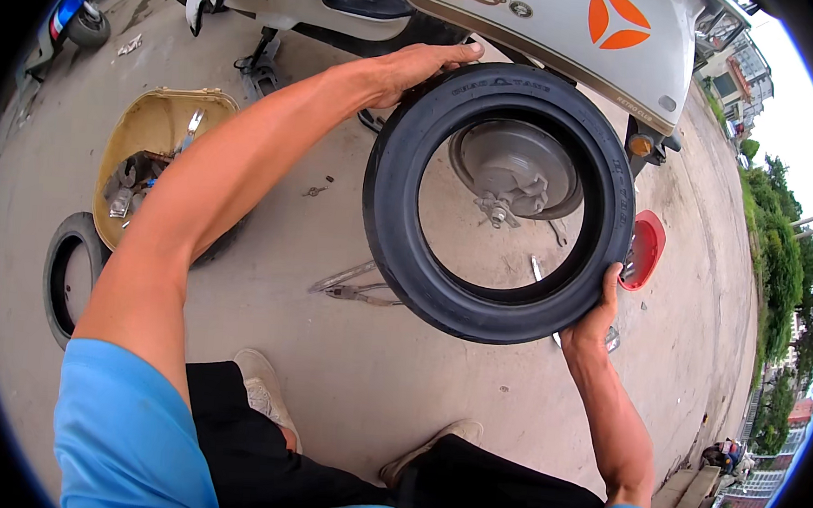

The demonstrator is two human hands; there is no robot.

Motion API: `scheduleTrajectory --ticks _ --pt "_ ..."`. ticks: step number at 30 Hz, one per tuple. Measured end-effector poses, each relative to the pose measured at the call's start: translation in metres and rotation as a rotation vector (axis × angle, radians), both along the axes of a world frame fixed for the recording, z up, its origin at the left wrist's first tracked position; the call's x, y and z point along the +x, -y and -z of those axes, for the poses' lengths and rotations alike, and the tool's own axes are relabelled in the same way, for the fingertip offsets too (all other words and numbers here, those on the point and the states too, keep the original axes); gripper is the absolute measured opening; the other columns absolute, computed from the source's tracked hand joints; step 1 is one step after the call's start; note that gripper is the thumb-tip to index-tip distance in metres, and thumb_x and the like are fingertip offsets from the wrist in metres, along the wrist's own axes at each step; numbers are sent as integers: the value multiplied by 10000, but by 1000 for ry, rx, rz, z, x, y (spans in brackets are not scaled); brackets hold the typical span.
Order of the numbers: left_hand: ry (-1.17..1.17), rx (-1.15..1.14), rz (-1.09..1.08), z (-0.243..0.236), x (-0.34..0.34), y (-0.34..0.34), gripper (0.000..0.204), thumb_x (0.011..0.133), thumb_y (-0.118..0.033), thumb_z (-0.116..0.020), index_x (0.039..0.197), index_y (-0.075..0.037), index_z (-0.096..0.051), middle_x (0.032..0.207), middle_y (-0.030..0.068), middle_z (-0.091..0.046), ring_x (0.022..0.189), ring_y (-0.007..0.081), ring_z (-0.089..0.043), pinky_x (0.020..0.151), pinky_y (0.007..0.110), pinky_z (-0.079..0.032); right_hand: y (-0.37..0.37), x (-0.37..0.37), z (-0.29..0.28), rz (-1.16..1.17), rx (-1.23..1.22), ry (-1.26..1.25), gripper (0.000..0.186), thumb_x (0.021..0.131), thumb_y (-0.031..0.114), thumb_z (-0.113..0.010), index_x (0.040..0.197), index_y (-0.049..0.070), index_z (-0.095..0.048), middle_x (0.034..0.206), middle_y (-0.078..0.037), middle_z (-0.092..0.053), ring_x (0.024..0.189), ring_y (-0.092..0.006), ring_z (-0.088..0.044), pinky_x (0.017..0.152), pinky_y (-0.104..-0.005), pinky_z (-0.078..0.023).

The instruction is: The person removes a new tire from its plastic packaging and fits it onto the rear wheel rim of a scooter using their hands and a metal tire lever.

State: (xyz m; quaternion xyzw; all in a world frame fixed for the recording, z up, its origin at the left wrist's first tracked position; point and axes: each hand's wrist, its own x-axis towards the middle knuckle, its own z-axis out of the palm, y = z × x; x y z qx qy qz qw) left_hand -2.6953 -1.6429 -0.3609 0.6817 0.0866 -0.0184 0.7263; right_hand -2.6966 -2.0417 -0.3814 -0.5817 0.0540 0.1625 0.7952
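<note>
A black scooter tyre [394, 202], without a rim in it, is held up before me between both hands. My left hand [420, 70] lies over its upper left edge, fingers stretched along the tread and partly hidden behind it. At the lower right, my right hand [596, 314] grips the tread, its thumb up the side and the other fingers out of sight. Through the tyre's opening a grey metal wheel hub [510, 163] shows under the scooter's rear, with its axle end towards me.
The white scooter [551, 25] stands just beyond the tyre. Left are a yellowish tub [121, 134] of tools and another tyre [55, 265]. A red tray [647, 252] lies right, a wrench [558, 232] below the hub, and a metal tool [353, 293] on the ground.
</note>
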Motion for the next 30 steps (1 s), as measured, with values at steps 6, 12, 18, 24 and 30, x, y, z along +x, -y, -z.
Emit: scheduleTrajectory --ticks 6,12,18,24,30 --pt "-133 -40 85 27 -20 -3 845 946 -690 -469 1470 -29 -432 1407 198 -472 1295 268 -484 1057 419 -435 5 8 0 30 3 2 603 963 568 -569 1257 41 -580 1110 -73 -679 988 -219 -665 905 -384 -554" --pt "-167 -163 99 37 -32 -10 757 994 -641 -420 1473 -56 -436 1407 160 -485 1263 264 -494 1083 436 -384 15 22 19 31 10 29 618 953 571 -582 1315 70 -562 1216 -68 -663 1096 -237 -635 1000 -402 -504" --pt "-158 -87 67 41 -21 -11 574 1034 -517 -440 1346 -54 -573 1300 123 -580 1169 234 -545 1044 417 -405 9 20 22 14 3 23 644 958 569 -574 1361 69 -524 1287 -64 -624 1154 -238 -605 1027 -414 -482" --pt "-137 -101 33 43 -12 -4 576 1032 -522 -447 1339 -53 -581 1274 112 -597 1138 226 -556 1037 418 -405 14 17 19 -28 16 21 627 979 545 -550 1387 70 -505 1342 -67 -599 1221 -238 -571 1083 -413 -436" --pt "-134 -98 19 55 -14 -15 659 1016 -552 -461 1429 -40 -505 1442 174 -501 1327 283 -467 1141 469 -313 6 18 28 -11 39 -34 628 961 559 -578 1356 75 -517 1292 -66 -610 1201 -250 -573 1091 -464 -425"
